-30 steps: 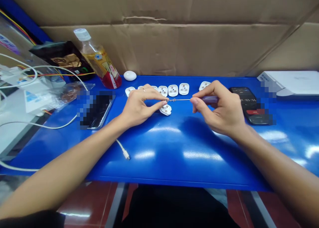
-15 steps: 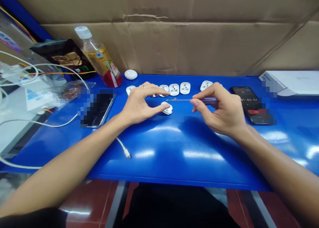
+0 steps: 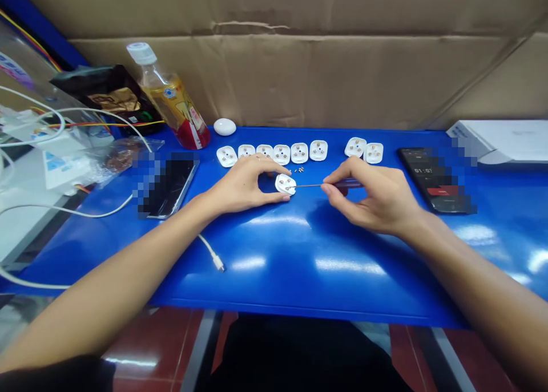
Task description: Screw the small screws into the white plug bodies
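My left hand pinches a small white plug body between thumb and fingertips, just above the blue tabletop. My right hand shut around a slim screwdriver with a dark purple handle. Its thin steel shaft reaches left, with the tip on the plug's face. Several tiny metal screws lie just behind the plug. Behind my hands runs a row of several white plug bodies, and a further pair sits to the right.
A bottle with a red-and-yellow label and a white oval object stand at the back left. Phones lie left and right of my hands. A white cable crosses the table. Cardboard walls off the back.
My left hand has dropped from above the row and now grips the plug body. The screwdriver has moved left, its tip reaching the plug. The row and tiny screws now show.
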Action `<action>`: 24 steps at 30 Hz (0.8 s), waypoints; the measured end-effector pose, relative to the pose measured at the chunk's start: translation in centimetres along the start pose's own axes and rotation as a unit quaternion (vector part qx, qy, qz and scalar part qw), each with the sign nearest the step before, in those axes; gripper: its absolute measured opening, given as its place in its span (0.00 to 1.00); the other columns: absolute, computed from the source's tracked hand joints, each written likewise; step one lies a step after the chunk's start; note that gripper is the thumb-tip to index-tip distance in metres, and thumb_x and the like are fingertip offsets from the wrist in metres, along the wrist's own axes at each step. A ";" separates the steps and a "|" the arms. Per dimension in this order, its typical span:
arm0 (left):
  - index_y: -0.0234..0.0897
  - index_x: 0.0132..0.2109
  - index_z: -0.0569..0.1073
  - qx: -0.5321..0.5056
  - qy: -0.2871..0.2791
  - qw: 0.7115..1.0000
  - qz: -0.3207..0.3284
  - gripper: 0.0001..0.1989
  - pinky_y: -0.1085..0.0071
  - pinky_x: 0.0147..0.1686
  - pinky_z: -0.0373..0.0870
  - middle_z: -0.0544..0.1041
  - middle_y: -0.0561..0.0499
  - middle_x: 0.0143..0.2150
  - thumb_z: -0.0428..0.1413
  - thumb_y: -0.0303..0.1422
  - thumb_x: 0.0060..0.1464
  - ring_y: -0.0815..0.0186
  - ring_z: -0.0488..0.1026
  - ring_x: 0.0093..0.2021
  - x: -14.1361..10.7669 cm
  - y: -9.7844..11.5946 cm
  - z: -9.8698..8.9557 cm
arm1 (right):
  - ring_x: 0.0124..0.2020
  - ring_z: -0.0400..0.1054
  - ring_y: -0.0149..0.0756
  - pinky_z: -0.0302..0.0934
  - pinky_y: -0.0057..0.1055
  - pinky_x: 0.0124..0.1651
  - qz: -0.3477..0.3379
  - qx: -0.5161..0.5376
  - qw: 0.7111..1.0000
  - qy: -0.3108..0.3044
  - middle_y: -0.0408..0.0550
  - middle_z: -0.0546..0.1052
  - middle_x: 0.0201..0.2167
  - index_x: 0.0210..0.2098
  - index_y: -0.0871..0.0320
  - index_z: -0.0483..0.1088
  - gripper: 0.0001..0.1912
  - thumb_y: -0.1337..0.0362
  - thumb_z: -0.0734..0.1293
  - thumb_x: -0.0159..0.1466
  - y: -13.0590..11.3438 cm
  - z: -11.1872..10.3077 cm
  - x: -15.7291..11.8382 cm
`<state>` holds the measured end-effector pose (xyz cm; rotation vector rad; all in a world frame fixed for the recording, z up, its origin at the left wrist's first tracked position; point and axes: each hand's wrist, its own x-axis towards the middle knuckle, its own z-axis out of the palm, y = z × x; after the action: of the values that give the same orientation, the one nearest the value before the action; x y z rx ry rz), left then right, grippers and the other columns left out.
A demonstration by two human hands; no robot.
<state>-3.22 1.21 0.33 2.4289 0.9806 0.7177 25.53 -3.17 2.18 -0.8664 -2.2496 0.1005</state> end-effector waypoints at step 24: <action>0.41 0.53 0.86 -0.036 0.005 0.999 -0.005 0.20 0.59 0.51 0.75 0.88 0.46 0.49 0.72 0.45 0.57 0.53 0.83 0.50 0.1 0.0 0.2 | 0.36 0.82 0.41 0.74 0.35 0.38 0.051 0.024 0.998 -0.002 0.48 0.84 0.41 0.47 0.52 0.69 0.07 0.64 0.68 0.69 -0.9 0.0 0.5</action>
<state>-3.03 1.17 0.19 2.3590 0.9548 0.7490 24.80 -3.53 2.74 -0.9568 -2.1965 0.2029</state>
